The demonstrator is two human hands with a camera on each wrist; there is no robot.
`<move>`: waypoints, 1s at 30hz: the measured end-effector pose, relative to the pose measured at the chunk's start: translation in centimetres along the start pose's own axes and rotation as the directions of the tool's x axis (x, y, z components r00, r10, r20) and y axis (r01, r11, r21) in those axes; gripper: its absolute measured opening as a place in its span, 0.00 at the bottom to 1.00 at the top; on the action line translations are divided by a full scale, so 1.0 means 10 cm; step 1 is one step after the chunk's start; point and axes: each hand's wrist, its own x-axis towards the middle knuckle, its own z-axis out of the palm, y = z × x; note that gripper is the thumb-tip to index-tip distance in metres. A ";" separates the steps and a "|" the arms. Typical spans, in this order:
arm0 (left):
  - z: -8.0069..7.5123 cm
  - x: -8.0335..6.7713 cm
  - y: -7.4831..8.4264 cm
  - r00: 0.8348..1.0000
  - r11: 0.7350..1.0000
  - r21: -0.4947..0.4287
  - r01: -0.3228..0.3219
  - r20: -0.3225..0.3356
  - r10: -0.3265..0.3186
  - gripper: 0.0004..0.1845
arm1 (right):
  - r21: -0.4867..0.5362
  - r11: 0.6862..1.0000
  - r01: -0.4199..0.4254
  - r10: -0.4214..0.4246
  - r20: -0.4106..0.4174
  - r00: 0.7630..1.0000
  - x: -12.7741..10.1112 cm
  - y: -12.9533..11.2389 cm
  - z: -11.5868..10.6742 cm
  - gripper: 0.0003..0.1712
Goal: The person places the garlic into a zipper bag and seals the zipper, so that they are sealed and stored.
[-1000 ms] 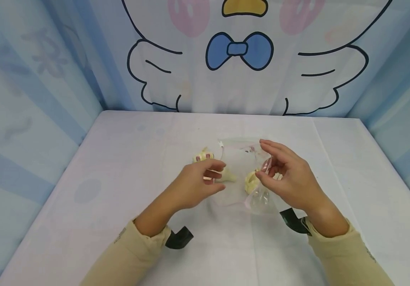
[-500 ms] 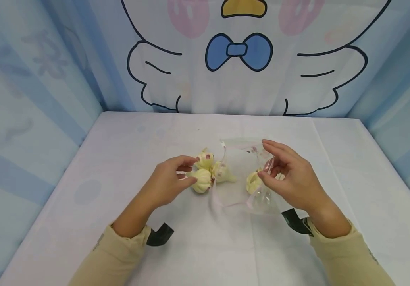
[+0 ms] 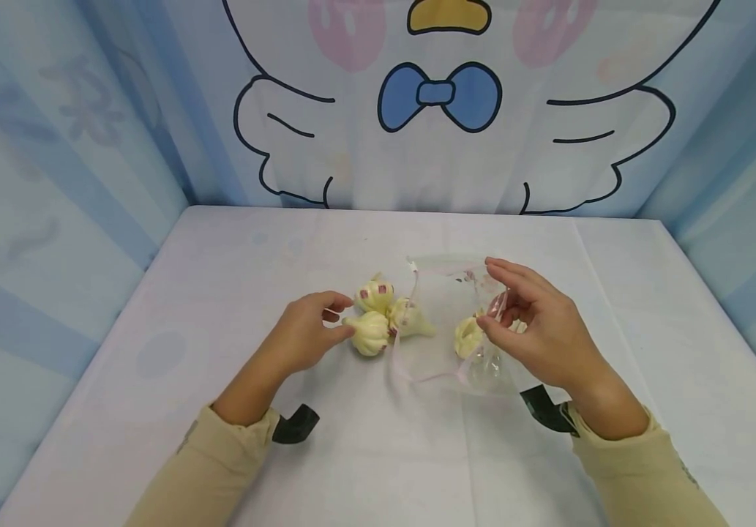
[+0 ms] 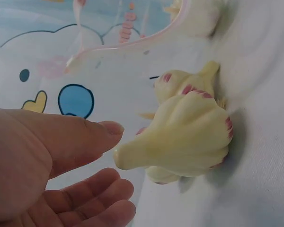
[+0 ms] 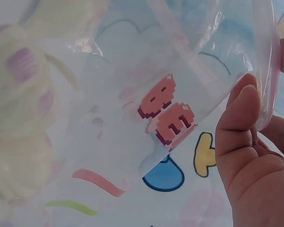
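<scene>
Three pale yellow garlic bulbs lie together on the white table: one at the back [image 3: 374, 295], one in front [image 3: 369, 333] and one [image 3: 407, 318] at the mouth of a clear zip bag [image 3: 440, 351] with a pink rim. A further bulb [image 3: 466, 335] sits inside the bag. My left hand [image 3: 341, 322] is beside the front bulb [image 4: 189, 137], its thumb [image 4: 85, 137] and fingers spread around the stem tip without gripping it. My right hand [image 3: 492, 311] pinches the bag's rim [image 5: 267, 66] and holds the mouth up and open.
Blue cartoon-printed walls [image 3: 437, 95] close the table [image 3: 219, 263] at the back and on both sides. Black straps sit at both wrists [image 3: 295, 424] [image 3: 545, 410]. Bare cloth stretches left, right and toward me.
My left hand drew back leftward from the bag's mouth, uncovering the bulbs, and now sits at the front bulb's stem. The right hand kept its pinch on the bag.
</scene>
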 end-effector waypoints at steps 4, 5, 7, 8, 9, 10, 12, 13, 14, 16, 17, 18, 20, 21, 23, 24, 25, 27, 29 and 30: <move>0.03 0.03 -0.02 1.000 0.999 -0.009 0.031 0.001 -0.031 0.23 | -0.008 1.000 -0.014 0.014 0.002 1.000 0.00 0.00 0.01 0.38; 0.03 0.04 -0.02 0.999 0.999 -0.011 0.033 0.000 -0.033 0.23 | -0.011 1.000 -0.016 0.016 0.002 1.000 -0.01 0.00 0.01 0.38; 0.04 0.06 -0.02 0.999 0.999 -0.019 0.035 -0.005 -0.035 0.21 | -0.013 1.000 -0.013 0.013 0.003 1.000 0.00 0.00 0.01 0.38; 0.05 0.06 -0.02 0.999 0.999 -0.024 0.035 -0.008 -0.035 0.21 | -0.014 1.000 -0.012 0.012 0.003 1.000 0.00 0.00 0.01 0.38; 0.05 0.07 -0.02 0.999 0.999 -0.029 0.032 -0.012 -0.033 0.20 | -0.015 1.000 -0.011 0.011 0.004 1.000 0.00 0.00 0.01 0.38; 0.06 0.07 -0.02 0.999 0.999 -0.034 0.030 -0.015 -0.031 0.20 | -0.016 1.000 -0.011 0.011 0.004 1.000 0.00 0.00 0.01 0.38; 0.06 0.08 -0.02 1.000 0.999 -0.036 0.016 -0.021 -0.017 0.19 | -0.017 1.000 -0.010 0.010 0.006 1.000 0.00 0.00 0.01 0.38; 0.06 0.08 -0.02 1.000 0.999 -0.033 0.009 -0.023 -0.010 0.18 | -0.017 1.000 -0.009 0.009 0.006 1.000 0.00 0.00 0.01 0.38; 0.06 0.09 -0.02 1.000 1.000 -0.029 0.001 -0.027 -0.002 0.17 | -0.016 1.000 -0.008 0.008 0.006 1.000 0.00 0.00 0.01 0.38; 0.06 0.08 -0.01 0.999 1.000 -0.015 -0.008 -0.033 0.007 0.16 | -0.013 1.000 -0.004 0.004 0.005 1.000 0.00 0.01 0.01 0.38; 0.06 0.08 -0.01 0.999 1.000 -0.007 -0.012 -0.037 0.011 0.15 | -0.015 1.000 -0.001 0.001 0.005 1.000 0.00 0.01 0.01 0.38; 0.06 0.08 0.00 0.999 1.000 0.001 -0.012 -0.042 0.012 0.15 | -0.015 1.000 0.002 -0.002 0.004 1.000 0.00 0.01 0.01 0.38; 0.05 0.07 0.00 0.999 1.000 0.015 -0.010 -0.050 0.011 0.14 | -0.017 1.000 0.004 -0.004 0.003 1.000 0.01 0.01 0.00 0.38; 0.05 0.06 0.01 0.999 1.000 0.020 -0.009 -0.053 0.010 0.14 | -0.019 1.000 0.004 -0.004 0.003 1.000 0.01 0.01 0.00 0.38; 0.04 0.05 0.02 0.998 1.000 0.028 -0.010 -0.060 0.012 0.14 | -0.023 1.000 0.001 -0.001 0.005 1.000 0.01 0.01 0.00 0.38; 0.03 0.04 0.03 0.998 0.999 0.032 -0.012 -0.062 0.014 0.13 | -0.023 1.000 -0.001 0.001 0.005 1.000 0.01 0.01 0.00 0.38; 0.02 0.03 0.04 0.998 0.999 0.034 -0.013 -0.063 0.015 0.13 | -0.024 1.000 -0.003 0.003 0.006 1.000 0.01 0.01 0.00 0.38; 0.01 0.01 0.06 0.998 0.999 0.038 -0.017 -0.067 0.020 0.13 | -0.025 1.000 -0.006 0.006 0.006 1.000 0.01 0.01 0.00 0.38; -0.01 -0.01 0.07 0.997 0.999 0.042 -0.026 -0.075 0.029 0.13 | -0.023 1.000 -0.005 0.005 0.005 1.000 0.01 0.01 0.00 0.38; -0.02 -0.02 0.08 0.996 0.999 0.043 -0.032 -0.078 0.035 0.13 | -0.022 1.000 -0.004 0.004 0.004 1.000 0.01 0.01 0.00 0.38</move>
